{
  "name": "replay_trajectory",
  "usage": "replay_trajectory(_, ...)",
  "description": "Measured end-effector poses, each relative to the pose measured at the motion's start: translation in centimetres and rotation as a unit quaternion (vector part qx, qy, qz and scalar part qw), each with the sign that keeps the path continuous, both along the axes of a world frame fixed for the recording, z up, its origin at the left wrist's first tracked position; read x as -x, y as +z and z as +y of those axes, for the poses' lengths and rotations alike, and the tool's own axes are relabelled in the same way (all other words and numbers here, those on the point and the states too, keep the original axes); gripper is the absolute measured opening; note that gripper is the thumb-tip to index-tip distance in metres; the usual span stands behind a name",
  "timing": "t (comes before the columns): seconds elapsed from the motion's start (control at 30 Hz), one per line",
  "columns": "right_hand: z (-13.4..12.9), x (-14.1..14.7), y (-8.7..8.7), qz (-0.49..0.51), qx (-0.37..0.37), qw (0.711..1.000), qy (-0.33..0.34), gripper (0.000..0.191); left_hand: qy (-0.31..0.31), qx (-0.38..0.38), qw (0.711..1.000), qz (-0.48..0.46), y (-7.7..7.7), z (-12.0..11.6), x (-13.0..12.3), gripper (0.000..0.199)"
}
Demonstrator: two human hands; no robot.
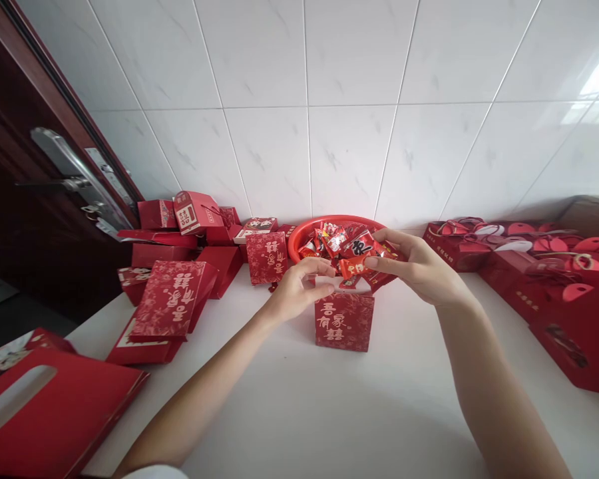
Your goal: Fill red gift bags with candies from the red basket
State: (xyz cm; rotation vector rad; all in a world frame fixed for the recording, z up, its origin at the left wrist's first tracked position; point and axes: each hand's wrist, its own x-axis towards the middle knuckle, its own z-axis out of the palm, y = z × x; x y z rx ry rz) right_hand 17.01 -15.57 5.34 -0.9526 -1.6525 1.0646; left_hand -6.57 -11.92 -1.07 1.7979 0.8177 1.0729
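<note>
A red gift box [344, 324] with pale characters stands upright on the white table, its top open. My left hand [299, 287] is closed at the box's left upper edge, with thumb and fingers around the flap. My right hand [419, 267] is above the box's right side, gripping a wrapped candy [354, 266] in a red-orange wrapper between thumb and fingers. Other red wrapped candies lie just beyond in a red plastic basket [295, 247]. The box's inside is partly hidden by my hands and the candy.
Red boxes [172, 299] lie stacked loosely on the left, near a dark door [40, 120]. At front left is a red box with a handle slot [74, 399]. Red boxes with ribbons and tags [519, 286] line the right side. A tiled wall [349, 133] closes off the back.
</note>
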Motion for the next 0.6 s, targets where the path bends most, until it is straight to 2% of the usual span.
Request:
replay_trajectory(0.2,-0.1,0.0,0.1,-0.026,-0.008,1.0,-0.001,0.029,0.021,-0.062,0.998,0.01,0.3,-0.5,0.0,0.007)
replay_trajectory(0.3,0.0,-0.1,0.1,-0.031,-0.019,0.999,-0.011,0.029,0.019,-0.056,0.997,0.042,0.3,-0.6,0.0,0.006)
replay_trajectory(0.43,0.0,-0.1,0.1,-0.03,-0.023,0.999,-0.014,0.029,0.0,-0.025,0.995,0.096,0.7,-0.9,0.1,0.016)
replay_trajectory(0.6,-0.2,0.4,0.2,-0.045,-0.02,0.999,-0.022,0.028,-0.053,0.017,0.991,0.123,1.6,-1.1,0.5,0.039)
